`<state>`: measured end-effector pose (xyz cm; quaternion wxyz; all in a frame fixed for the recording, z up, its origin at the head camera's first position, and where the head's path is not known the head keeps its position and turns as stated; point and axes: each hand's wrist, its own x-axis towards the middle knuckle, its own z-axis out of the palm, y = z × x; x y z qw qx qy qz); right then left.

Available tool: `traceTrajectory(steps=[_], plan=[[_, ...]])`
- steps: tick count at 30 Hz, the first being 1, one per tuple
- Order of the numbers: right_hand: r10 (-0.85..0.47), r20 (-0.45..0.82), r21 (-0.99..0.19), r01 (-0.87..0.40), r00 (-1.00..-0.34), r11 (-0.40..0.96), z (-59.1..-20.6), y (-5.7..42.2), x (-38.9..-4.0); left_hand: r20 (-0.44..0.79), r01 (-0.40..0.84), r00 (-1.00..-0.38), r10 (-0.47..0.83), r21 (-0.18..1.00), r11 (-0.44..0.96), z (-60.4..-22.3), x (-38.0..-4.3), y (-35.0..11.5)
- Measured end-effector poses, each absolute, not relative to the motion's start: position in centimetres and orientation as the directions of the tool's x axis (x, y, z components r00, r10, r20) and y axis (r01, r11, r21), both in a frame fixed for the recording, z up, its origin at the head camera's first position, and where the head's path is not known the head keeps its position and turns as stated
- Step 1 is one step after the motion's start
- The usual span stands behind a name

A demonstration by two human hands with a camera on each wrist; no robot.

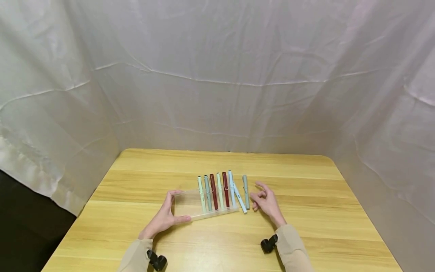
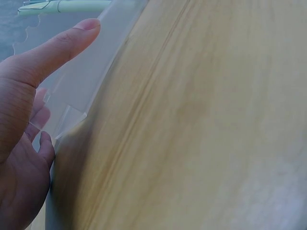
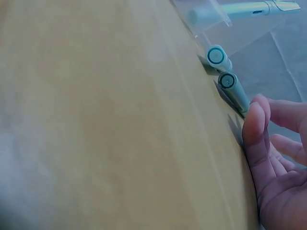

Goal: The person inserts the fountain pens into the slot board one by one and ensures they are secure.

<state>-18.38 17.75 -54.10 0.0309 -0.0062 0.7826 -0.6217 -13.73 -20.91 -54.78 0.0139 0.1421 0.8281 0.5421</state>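
Observation:
At its left end, my left hand (image 1: 166, 215) grips a clear plastic pen holder (image 1: 187, 204), thumb along the front edge and fingers at the back. Several capped pens sit side by side in its right part: pale green (image 1: 202, 194), grey-green (image 1: 208, 193), dark red (image 1: 213, 192) and light blue (image 1: 232, 189) ones. Just off the holder's right end, a light blue pen (image 1: 240, 198) lies slanted on the table. Beside that is a loose grey-green pen (image 1: 246, 192). My right hand (image 1: 266, 202) is right of this pen, fingers loosely bent, thumb and index finger close together in the right wrist view.
The wooden table (image 1: 306, 226) has pale fabric curtains (image 1: 221, 105) behind it and on both sides. A black camera (image 1: 157, 260) is strapped at the left wrist, another camera (image 1: 268, 244) at the right. A dark area shows beyond the table's left edge.

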Motion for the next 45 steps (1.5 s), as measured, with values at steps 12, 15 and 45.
traceTrajectory(steps=[12,15,45], plan=[[-0.025,-0.067,-0.957,0.057,-0.997,0.286,-53.8,17.2,-18.0,0.127,0.219,-0.958,0.256,0.902,0.372,-54.9,-13.8,-21.0],[-0.019,-0.05,-0.948,0.041,-0.999,0.315,-53.9,17.1,-17.9,0.123,0.216,-0.958,0.257,0.903,0.372,-54.8,-13.8,-21.0],[-0.105,-0.125,-0.959,0.093,-0.987,0.268,-53.1,17.8,-18.1,0.116,0.207,-0.961,0.253,0.905,0.373,-54.6,-13.7,-21.0]])
